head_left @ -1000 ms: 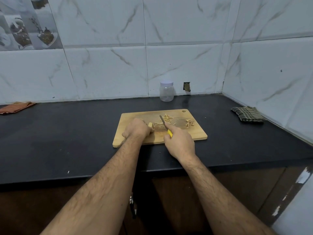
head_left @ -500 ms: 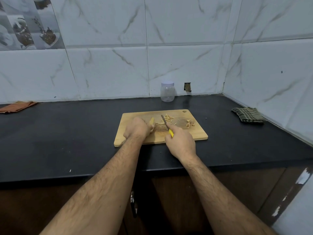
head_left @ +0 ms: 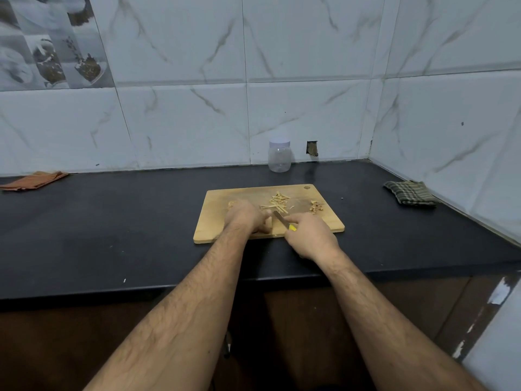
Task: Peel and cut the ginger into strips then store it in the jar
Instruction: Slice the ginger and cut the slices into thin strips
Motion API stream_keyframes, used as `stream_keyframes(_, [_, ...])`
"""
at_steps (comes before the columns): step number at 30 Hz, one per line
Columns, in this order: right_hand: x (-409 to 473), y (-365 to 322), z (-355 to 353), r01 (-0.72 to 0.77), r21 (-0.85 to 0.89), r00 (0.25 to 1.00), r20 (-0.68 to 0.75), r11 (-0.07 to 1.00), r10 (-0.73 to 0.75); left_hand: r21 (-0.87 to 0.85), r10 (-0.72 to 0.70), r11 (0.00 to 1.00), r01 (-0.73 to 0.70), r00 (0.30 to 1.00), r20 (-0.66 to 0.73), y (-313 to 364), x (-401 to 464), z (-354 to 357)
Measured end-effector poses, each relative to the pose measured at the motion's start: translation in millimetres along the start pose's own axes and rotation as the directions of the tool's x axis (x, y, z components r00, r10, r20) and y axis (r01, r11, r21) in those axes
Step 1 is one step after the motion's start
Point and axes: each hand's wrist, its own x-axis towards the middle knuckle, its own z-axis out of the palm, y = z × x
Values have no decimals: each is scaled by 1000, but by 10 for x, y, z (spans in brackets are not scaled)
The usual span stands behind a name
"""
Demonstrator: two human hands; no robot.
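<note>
A wooden cutting board (head_left: pixel 214 221) lies on the black counter. My left hand (head_left: pixel 245 217) holds a pale piece of ginger (head_left: pixel 269 222) down on the board, fingers curled over it. My right hand (head_left: pixel 311 235) grips a knife (head_left: pixel 282 218) with a yellow handle, its blade just right of the ginger piece. Cut ginger strips (head_left: pixel 277 203) lie in a loose heap behind the blade. A small pile of brown peel (head_left: pixel 316 206) sits at the board's right end. The clear plastic jar (head_left: pixel 279 156) with a white lid stands against the back wall.
A green checked cloth (head_left: pixel 410 192) lies at the right by the corner wall. An orange cloth (head_left: pixel 33 180) lies far left. A small scrap of ginger (head_left: pixel 231 204) sits on the board beyond my left hand. The counter's front edge (head_left: pixel 141 292) runs below my forearms.
Both hands have shifted slightly toward the board's near edge. The knife blade has come down closer to the ginger piece under my left hand.
</note>
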Motion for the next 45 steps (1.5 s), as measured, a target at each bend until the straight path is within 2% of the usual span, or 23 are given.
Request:
stream_keyframes(2, [-15,-1,-11,10,-18,1000,4,1000,-10,3,8,1000,-9,1000,24,-22,14,-23])
stream_keyframes(9, [-69,3,-5,19,-30,1000,2,999,-19,21,21,1000,-20,999,-43,-51,3,20])
stream_keyframes(14, [-71,-24,0,36,-52,999,-5,998,-36,84,113,991,-102,983,-144,-38,-51,110])
stream_keyframes(16, [-63,-37,1,39,-62,999,-11,997,-40,97,152,985,-140,981,-124,-53,-46,122])
stream_keyframes(21, [-62,-46,0,47,-83,999,-23,995,-49,142,219,964,-223,975,45,-51,23,66])
stream_keyframes(23, [-71,-60,4,49,-89,998,-26,995,-51,152,223,961,-232,972,72,-41,31,46])
stream_keyframes(34, [-77,-131,50,30,-121,998,-48,992,-36,90,188,978,-189,982,21,-37,96,67])
stream_keyframes(45, [-91,-136,55,26,-125,998,-61,992,-34,172,222,958,-228,973,55,-44,88,54])
